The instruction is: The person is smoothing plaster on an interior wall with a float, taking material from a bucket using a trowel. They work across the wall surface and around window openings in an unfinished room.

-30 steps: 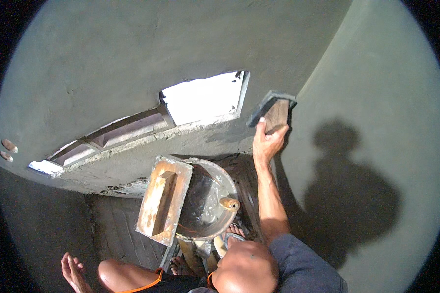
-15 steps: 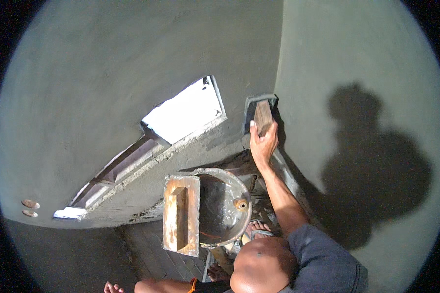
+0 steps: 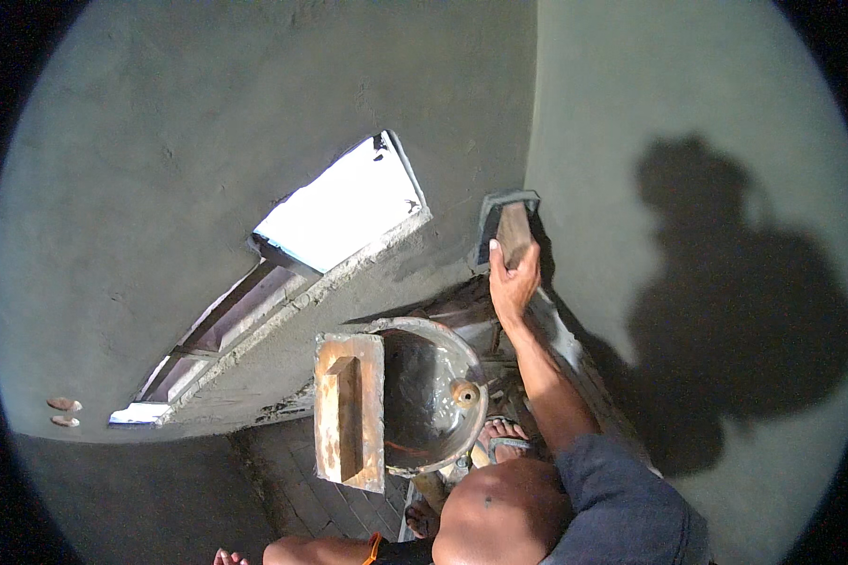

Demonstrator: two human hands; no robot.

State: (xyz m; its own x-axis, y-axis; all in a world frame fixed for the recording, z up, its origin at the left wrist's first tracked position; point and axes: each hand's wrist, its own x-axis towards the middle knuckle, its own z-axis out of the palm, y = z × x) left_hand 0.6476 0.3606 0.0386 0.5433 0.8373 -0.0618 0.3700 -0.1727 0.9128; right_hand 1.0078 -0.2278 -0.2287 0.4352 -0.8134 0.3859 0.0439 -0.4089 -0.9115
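My right hand (image 3: 515, 282) is wrapped round the wooden handle of a plastering float (image 3: 492, 221). The float's dark plate lies against the grey plastered wall, low beside the inside corner. Only the fingertips of my left hand (image 3: 230, 558) show at the lower edge, apart and with nothing seen in them; the rest is cut off. Between my arms a second float (image 3: 330, 452), a rusty-brown board with a wooden block handle, rests across the left rim of a round bucket (image 3: 481, 414). Wet grey residue coats the inside of the bucket.
A bright slanted opening (image 3: 344, 212) with a rough ledge cuts through the left wall (image 3: 160, 122). Two small oval holes (image 3: 64, 412) sit at its lower left. The right wall (image 3: 594, 113) carries a large shadow. My bent knee (image 3: 499, 508) and sandalled foot (image 3: 505, 443) are near the bucket.
My right hand and the float have shifted slightly down and to the right along the wall by the corner. The left fingertips sit a little lower. The bucket and second float have hardly moved.
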